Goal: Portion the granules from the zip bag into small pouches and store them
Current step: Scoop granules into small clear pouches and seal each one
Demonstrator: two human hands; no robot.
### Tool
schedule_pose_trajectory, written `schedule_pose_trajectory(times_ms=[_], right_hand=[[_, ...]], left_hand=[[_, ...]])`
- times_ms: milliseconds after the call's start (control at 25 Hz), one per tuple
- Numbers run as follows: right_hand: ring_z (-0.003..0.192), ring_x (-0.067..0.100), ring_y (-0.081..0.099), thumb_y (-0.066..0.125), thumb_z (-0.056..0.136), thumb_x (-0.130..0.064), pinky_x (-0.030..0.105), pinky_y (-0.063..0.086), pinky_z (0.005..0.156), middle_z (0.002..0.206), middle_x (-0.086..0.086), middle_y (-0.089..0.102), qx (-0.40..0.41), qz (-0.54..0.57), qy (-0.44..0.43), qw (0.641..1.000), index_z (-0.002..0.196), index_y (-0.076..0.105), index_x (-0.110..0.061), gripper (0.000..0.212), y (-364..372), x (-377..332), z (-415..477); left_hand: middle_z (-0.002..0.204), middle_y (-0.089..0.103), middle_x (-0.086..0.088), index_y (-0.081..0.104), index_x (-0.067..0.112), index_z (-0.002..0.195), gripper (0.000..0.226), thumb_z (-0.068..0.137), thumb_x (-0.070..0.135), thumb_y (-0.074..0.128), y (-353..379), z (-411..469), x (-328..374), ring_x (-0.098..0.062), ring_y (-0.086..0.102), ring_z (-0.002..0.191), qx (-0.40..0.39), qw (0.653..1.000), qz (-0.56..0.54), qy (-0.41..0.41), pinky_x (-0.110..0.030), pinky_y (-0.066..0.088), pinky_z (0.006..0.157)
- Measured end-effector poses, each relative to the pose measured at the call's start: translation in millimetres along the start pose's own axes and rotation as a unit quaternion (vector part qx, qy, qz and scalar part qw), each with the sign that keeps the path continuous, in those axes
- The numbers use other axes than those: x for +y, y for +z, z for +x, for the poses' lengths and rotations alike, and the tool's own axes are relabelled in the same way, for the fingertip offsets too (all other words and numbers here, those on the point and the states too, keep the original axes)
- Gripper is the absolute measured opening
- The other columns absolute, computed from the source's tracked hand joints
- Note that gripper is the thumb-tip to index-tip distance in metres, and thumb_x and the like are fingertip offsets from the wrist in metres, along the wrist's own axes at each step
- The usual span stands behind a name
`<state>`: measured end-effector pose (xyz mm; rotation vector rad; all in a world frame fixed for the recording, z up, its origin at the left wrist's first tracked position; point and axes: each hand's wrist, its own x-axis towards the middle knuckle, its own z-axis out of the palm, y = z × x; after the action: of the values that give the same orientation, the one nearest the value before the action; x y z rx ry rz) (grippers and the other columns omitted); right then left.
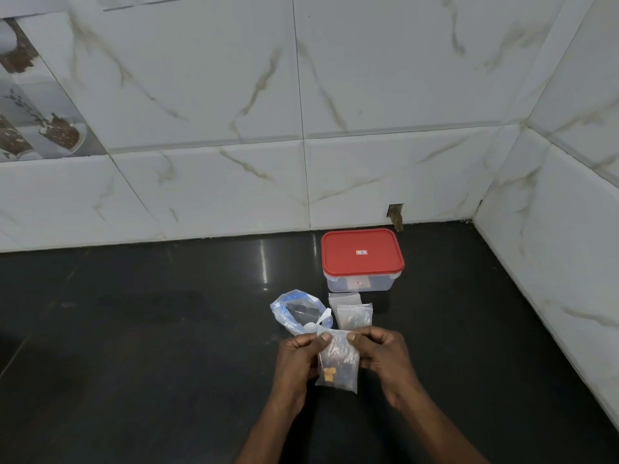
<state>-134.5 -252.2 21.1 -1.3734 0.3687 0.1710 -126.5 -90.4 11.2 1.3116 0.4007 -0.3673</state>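
A small clear pouch (338, 363) hangs upright between my hands over the dark counter, with a little heap of orange granules at its lower left. My left hand (298, 356) pinches its top left corner and my right hand (382, 353) pinches its top right corner. Just behind it the blue-edged zip bag (294, 311) lies open on the counter, and a white spoon (318, 323) rests at its mouth. A stack of small clear pouches (351, 313) lies to the right of the zip bag.
A clear storage box with a red lid (361, 256) stands shut behind the pouches, near the tiled back wall. A second tiled wall closes the right side. The black counter (150, 329) stretches to the left.
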Motion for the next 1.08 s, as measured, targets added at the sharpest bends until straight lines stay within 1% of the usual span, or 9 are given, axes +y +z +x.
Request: schedule_pose_trajectory(times_ms=[200,320,440,520,600,720,840,960,1080], right_hand=[[0.073,0.029,0.07,0.069,0.086,-0.005,0.043,0.057,0.072,0.081,0.019,0.074,0.01,-0.025,-0.009,1.0,0.079,0.075,0.0,0.01,-4.2,4.5,2.8],[0.069,0.023,0.067,0.065,0.09,-0.012,0.038,0.054,0.065,0.078,0.018,0.073,-0.002,-0.086,-0.023,0.996,0.078,0.071,0.0,0.018,-2.5,5.9,4.4],[0.061,0.016,0.06,0.064,0.09,-0.011,0.031,0.048,0.057,0.067,0.016,0.068,0.012,-0.107,-0.038,0.993,0.07,0.066,0.001,0.024,4.8,10.3,3.6],[0.064,0.022,0.063,0.065,0.091,-0.012,0.035,0.051,0.061,0.072,0.018,0.07,0.014,-0.08,-0.033,0.996,0.074,0.069,0.001,0.022,4.4,15.9,4.2],[0.072,0.026,0.07,0.066,0.09,-0.011,0.04,0.056,0.069,0.078,0.016,0.075,0.014,-0.044,-0.025,0.999,0.081,0.074,-0.002,0.015,-2.1,15.6,5.0],[0.082,0.028,0.073,0.067,0.088,-0.007,0.043,0.058,0.077,0.087,0.014,0.077,-0.017,-0.018,-0.021,0.999,0.089,0.075,-0.006,0.008,-12.8,13.5,7.0],[0.09,0.027,0.074,0.064,0.088,0.002,0.042,0.058,0.08,0.096,0.01,0.077,-0.08,-0.032,-0.018,0.996,0.103,0.072,-0.008,0.02,-12.4,18.5,5.6],[0.081,0.025,0.074,0.061,0.09,0.005,0.034,0.059,0.07,0.086,0.008,0.078,-0.015,-0.084,-0.026,0.996,0.09,0.073,-0.006,0.017,-15.6,25.7,11.3],[0.078,0.024,0.073,0.061,0.091,0.003,0.038,0.059,0.072,0.083,0.007,0.077,0.099,-0.076,-0.017,0.992,0.087,0.071,-0.008,0.015,-32.9,28.1,28.4]], left_hand=[[0.096,0.072,-0.035,0.076,-0.006,0.088,0.011,0.087,0.004,0.07,5.4,-4.0,-4.3,-0.041,0.069,0.083,0.047,0.998,-0.027,0.009,-0.053,0.053,0.081],[0.088,0.069,-0.037,0.072,-0.005,0.078,0.009,0.083,0.003,0.072,8.9,-3.5,-7.9,-0.039,0.063,0.078,0.066,0.997,-0.035,0.021,-0.047,0.049,0.074],[0.074,0.06,-0.025,0.065,-0.005,0.071,0.017,0.065,0.01,0.069,13.0,-0.5,-9.0,-0.036,0.054,0.073,0.079,0.995,-0.051,0.038,-0.037,0.042,0.062],[0.074,0.063,-0.026,0.063,-0.01,0.071,0.019,0.068,0.008,0.071,12.9,2.7,-10.4,-0.036,0.057,0.072,0.085,0.994,-0.061,0.044,-0.038,0.045,0.064],[0.085,0.068,-0.038,0.066,-0.012,0.077,0.02,0.082,0.005,0.073,11.3,3.4,-15.2,-0.038,0.064,0.076,0.072,0.994,-0.058,0.05,-0.045,0.05,0.072],[0.096,0.066,-0.043,0.071,-0.011,0.084,0.017,0.086,0.006,0.073,11.0,2.2,-23.8,-0.04,0.065,0.08,0.068,0.994,-0.063,0.053,-0.054,0.051,0.079],[0.095,0.071,-0.038,0.076,-0.006,0.087,0.01,0.085,0.004,0.074,17.1,4.3,-24.3,-0.038,0.069,0.08,0.079,0.992,-0.079,0.055,-0.055,0.056,0.083],[0.095,0.075,-0.028,0.077,-0.003,0.097,0.012,0.089,0.005,0.071,16.0,6.7,-21.5,-0.034,0.072,0.082,0.076,0.991,-0.084,0.066,-0.048,0.058,0.084],[0.092,0.078,-0.02,0.077,0.001,0.098,0.014,0.092,0.011,0.07,1.2,8.7,-17.2,-0.026,0.073,0.081,0.108,0.987,-0.095,0.072,-0.039,0.058,0.081]])
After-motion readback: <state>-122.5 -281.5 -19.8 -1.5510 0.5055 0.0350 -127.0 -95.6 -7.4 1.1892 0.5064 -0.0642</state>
